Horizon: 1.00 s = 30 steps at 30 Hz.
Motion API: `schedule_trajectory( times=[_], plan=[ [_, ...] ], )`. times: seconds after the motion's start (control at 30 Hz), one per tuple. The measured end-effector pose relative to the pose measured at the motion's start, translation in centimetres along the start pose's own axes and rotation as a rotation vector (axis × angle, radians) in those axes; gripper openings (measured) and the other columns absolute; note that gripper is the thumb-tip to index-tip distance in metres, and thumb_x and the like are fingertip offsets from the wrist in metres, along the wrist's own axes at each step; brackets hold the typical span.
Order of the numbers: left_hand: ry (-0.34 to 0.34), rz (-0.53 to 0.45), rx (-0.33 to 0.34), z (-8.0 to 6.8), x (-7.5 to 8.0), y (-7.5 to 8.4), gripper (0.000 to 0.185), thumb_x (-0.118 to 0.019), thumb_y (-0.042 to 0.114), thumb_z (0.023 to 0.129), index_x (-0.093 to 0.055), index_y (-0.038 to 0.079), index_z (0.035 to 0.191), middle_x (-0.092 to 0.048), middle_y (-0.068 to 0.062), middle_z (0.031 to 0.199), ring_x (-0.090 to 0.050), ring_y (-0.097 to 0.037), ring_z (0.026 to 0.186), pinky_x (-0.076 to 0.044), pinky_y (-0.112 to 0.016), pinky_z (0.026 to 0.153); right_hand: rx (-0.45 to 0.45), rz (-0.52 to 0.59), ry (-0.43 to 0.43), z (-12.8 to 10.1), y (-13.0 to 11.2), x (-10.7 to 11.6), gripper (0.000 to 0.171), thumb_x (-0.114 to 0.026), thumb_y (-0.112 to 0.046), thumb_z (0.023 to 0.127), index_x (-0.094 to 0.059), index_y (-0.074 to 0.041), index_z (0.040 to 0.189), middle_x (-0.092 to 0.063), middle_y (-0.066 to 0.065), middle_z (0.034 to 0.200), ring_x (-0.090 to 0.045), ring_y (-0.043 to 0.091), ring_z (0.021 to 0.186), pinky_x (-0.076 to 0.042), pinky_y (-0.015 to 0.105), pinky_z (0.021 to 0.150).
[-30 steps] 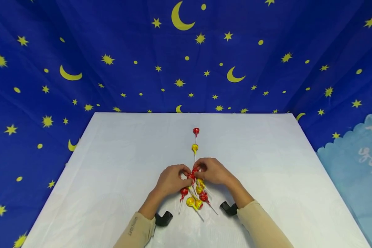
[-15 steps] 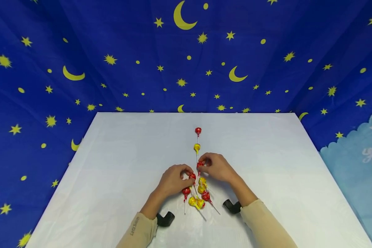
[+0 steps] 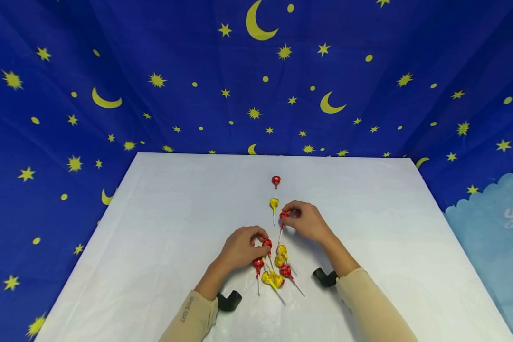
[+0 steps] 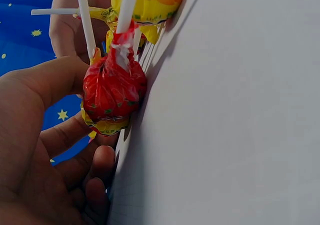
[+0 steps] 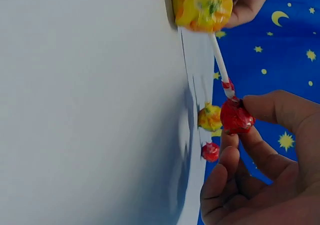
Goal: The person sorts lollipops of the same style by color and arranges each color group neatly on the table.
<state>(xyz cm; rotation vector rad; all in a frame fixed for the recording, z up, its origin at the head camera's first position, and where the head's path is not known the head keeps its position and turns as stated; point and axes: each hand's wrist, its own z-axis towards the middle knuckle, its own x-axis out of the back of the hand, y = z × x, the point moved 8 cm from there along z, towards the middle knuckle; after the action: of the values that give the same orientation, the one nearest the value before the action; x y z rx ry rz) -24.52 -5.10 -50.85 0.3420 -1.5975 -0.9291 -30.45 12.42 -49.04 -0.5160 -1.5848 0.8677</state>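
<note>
Pinching a red lollipop (image 3: pixel 284 216) by its wrapped head, our right hand (image 3: pixel 308 223) has thumb and fingers (image 5: pixel 235 152) clenched round it, the white stick trailing back toward us. It sits just right of the yellow lollipop (image 3: pixel 274 204) laid out on the white table (image 3: pixel 154 228), and beyond that one lies another red lollipop (image 3: pixel 275 180), the two forming a line running away from us.

Over on the other side, our left hand (image 3: pixel 241 249) rests on the table with thumb and fingers curled round a second red lollipop (image 3: pixel 267 244) at the top of the pile (image 3: pixel 273 270). From the left wrist view we see that red head (image 4: pixel 114 92) right up close, thumb pressed beside it, sticks of the others crossing behind.

That pile, red and yellow heads mixed, sticks pointing every way, lies between our two forearms, close to us. Both sleeves are beige, and a black wrist mount (image 3: pixel 229 300) shows by the left one, another (image 3: pixel 325 277) by the right. Behind the table hangs a blue cloth (image 3: pixel 154 71) with yellow stars and moons.
</note>
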Motion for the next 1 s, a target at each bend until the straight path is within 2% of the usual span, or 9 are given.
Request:
schedule_trajectory(
  times=[0.3, 0.63, 1.0],
  plan=[
    [0.015, -0.009, 0.023, -0.2, 0.0, -0.2, 0.016, -0.072, 0.032, 0.083, -0.068, 0.025, 0.097, -0.060, 0.011, 0.081, -0.048, -0.010, 0.066, -0.040, -0.031, 0.061, -0.001, -0.011, 0.026, 1.6, 0.5, 1.2, 0.024, -0.072, -0.023, 0.084, -0.070, -0.012, 0.105, -0.063, 0.002, 0.088, -0.052, 0.020, 0.073, -0.043, 0.034, 0.058],
    [0.023, -0.011, 0.002, -0.2, -0.1, -0.3, 0.016, -0.071, 0.032, 0.084, -0.068, 0.024, 0.097, -0.061, 0.009, 0.081, -0.047, -0.010, 0.067, -0.040, -0.030, 0.062, -0.034, -0.029, 0.063, 4.6, 1.9, 2.4, 0.025, -0.071, -0.024, 0.085, -0.069, -0.011, 0.106, -0.065, 0.004, 0.097, -0.055, 0.022, 0.081, -0.046, 0.035, 0.063],
    [0.023, -0.025, -0.018, -0.3, 0.0, 0.0, 0.016, -0.070, 0.030, 0.085, -0.068, 0.023, 0.099, -0.061, 0.008, 0.084, -0.046, -0.010, 0.069, -0.039, -0.030, 0.062, -0.079, -0.023, 0.077, 8.1, 2.3, 3.6, 0.027, -0.069, -0.024, 0.086, -0.069, -0.011, 0.109, -0.065, 0.006, 0.104, -0.056, 0.024, 0.089, -0.047, 0.037, 0.070]
  ],
)
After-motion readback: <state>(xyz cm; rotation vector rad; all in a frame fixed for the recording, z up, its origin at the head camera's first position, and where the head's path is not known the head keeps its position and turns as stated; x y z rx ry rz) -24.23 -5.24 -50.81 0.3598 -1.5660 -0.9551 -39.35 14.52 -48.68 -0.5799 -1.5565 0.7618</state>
